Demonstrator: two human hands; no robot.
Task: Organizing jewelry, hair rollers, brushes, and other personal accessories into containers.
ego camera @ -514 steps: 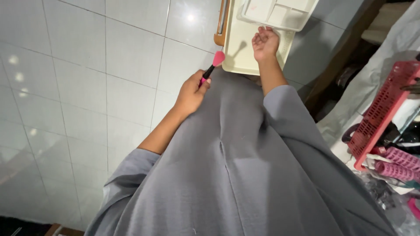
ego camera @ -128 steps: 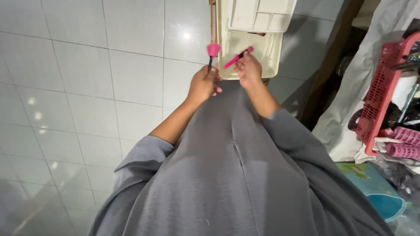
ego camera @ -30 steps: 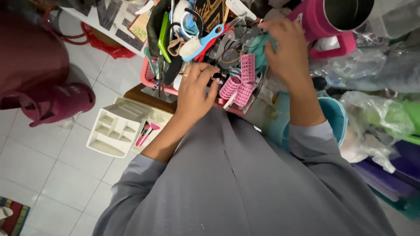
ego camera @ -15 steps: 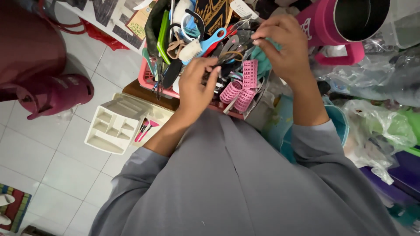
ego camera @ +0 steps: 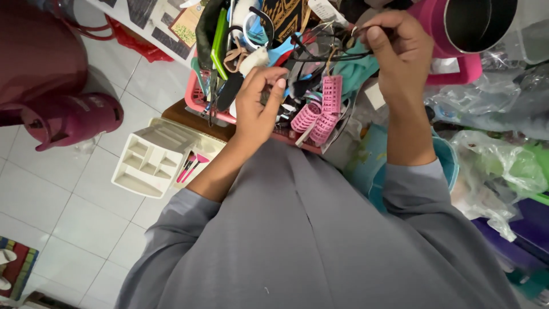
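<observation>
My left hand (ego camera: 257, 106) rests on the clutter inside a red plastic basket (ego camera: 195, 98), fingers curled around a small dark item that I cannot make out. My right hand (ego camera: 397, 54) is raised over the basket and pinches a tangle of thin black bands or wires (ego camera: 329, 50). Pink hair rollers (ego camera: 320, 111) lie at the basket's near edge between my two hands. A blue-handled brush (ego camera: 269, 54) and a green comb (ego camera: 219, 40) stick out of the pile.
A cream divided organiser tray (ego camera: 150, 161) sits on the white tiled floor at left with two pink makeup brushes (ego camera: 192, 166) beside it. A maroon jug (ego camera: 71, 120) stands further left. A pink mug (ego camera: 457, 28), plastic bags (ego camera: 497, 166) and a teal tub (ego camera: 440, 154) crowd the right.
My right hand has lifted up and to the right, pulling the black tangle out of the basket. My left hand has stayed on the clutter.
</observation>
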